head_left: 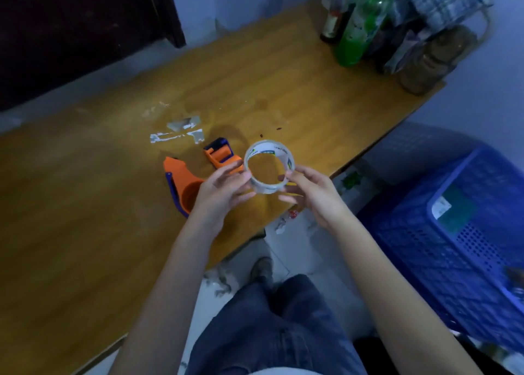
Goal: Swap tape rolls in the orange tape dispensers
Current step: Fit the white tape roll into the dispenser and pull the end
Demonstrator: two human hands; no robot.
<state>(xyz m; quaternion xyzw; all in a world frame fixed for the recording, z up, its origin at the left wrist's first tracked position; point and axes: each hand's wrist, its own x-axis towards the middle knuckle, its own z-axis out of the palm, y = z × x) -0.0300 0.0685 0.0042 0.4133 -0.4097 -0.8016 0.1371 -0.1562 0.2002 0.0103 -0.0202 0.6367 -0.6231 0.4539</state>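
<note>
A roll of clear tape (269, 166) with a white printed core is held up above the wooden table (85, 204), its open ring facing me. My left hand (222, 193) grips its left side and my right hand (309, 194) grips its right side. Behind my left hand an orange tape dispenser (184, 184) with a blue edge lies on the table, its round hub bare. A second orange dispenser part (219, 153) with a blue roller lies just beyond, partly hidden by the roll and my left fingers.
Torn white tape scraps (178, 133) stick to the table behind the dispensers. Bottles (357, 25) and a jar (433, 59) crowd the far right corner. A blue plastic crate (453, 241) stands on the floor to the right, beside the table edge.
</note>
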